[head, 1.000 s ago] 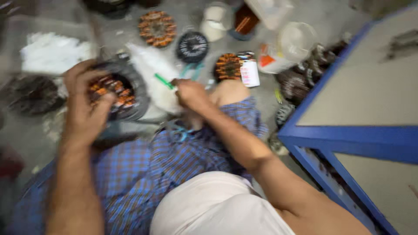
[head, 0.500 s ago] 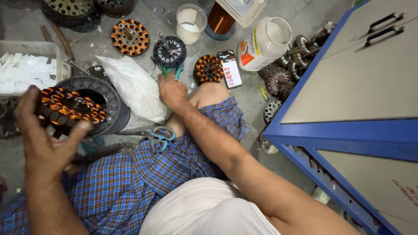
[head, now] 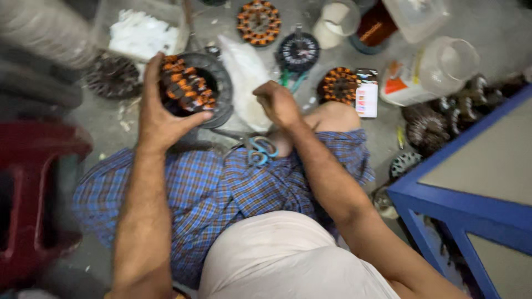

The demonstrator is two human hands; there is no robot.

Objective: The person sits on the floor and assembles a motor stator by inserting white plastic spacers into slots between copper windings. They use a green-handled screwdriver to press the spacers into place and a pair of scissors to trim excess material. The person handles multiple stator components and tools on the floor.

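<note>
Both hands reach forward: left hand (head: 160,111) spread open, right hand (head: 279,103) fisted.

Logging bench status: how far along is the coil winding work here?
Looks done: three copper-wound stators lie on the floor. In hand: the left hand grips a partly wound stator in its dark ring; the right hand is closed beside it, contents hidden. Left: bare dark stators by the blue cabinet. Scissors rest on the lap.
</note>
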